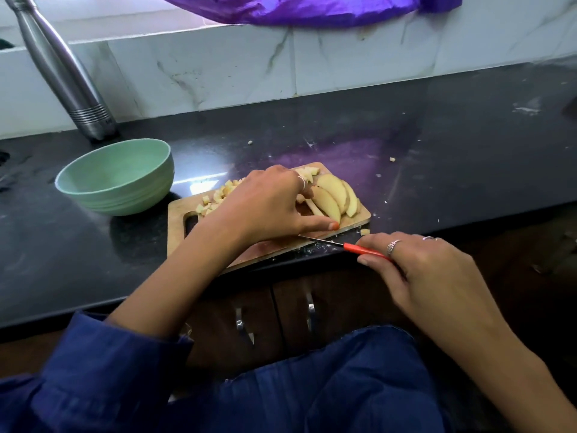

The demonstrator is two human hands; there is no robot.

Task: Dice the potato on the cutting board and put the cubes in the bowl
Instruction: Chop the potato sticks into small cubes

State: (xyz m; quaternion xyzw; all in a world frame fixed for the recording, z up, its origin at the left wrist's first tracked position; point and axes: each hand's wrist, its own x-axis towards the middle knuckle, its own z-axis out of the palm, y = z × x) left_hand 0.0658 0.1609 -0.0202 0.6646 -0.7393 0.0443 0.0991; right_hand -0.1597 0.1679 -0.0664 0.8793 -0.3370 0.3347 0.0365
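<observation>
Head view: mid-dicing; left hand apparently presses pale potato slices on wooden cutting board, right hand grips red-handled knife. Next: crosscuts, then green bowl.

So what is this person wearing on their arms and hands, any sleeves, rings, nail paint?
A dark blue sleeve, loose and pushed up, leaves the left forearm bare; the right forearm is bare too. The left hand wears a thin silver ring and orange-red polish on the thumbnail. The right hand has an ornate silver ring and a second thin ring.
</observation>
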